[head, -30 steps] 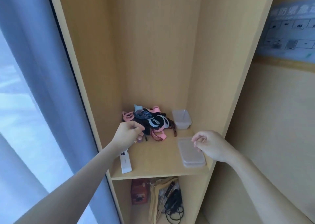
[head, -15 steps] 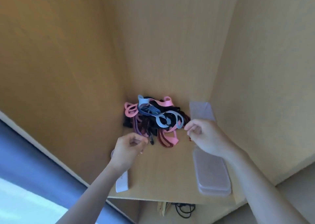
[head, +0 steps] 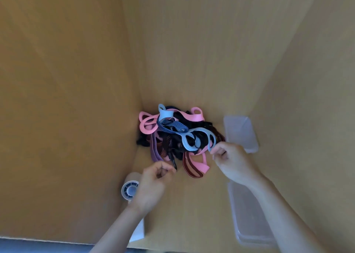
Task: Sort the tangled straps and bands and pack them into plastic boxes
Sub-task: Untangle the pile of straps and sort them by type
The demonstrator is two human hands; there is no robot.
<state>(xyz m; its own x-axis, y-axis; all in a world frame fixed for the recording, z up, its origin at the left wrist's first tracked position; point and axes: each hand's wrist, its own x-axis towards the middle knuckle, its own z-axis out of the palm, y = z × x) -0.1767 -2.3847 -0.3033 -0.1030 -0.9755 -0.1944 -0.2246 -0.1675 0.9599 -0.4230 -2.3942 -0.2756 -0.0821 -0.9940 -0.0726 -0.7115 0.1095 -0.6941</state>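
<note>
- We're looking at the tangle of straps and bands (head: 176, 135), heaped in the back left corner of the wooden shelf (head: 192, 204).
- Our right hand (head: 232, 162) pinches the light-blue band (head: 188, 147) at its near loop.
- Our left hand (head: 153, 183) is curled beside a black strap end (head: 173, 164); we cannot tell whether it grips anything.
- There are 2 clear boxes on the right: the back box (head: 240, 131) beside the heap, and the front box (head: 249, 220) under our right forearm.
- A white roll (head: 130, 188) sits just left of our left hand.

Curled left hand (head: 155, 178), curled right hand (head: 231, 163), arms outstretched.

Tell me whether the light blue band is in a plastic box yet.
No, the light blue band lies atop the tangled pile, beside the box.
</note>
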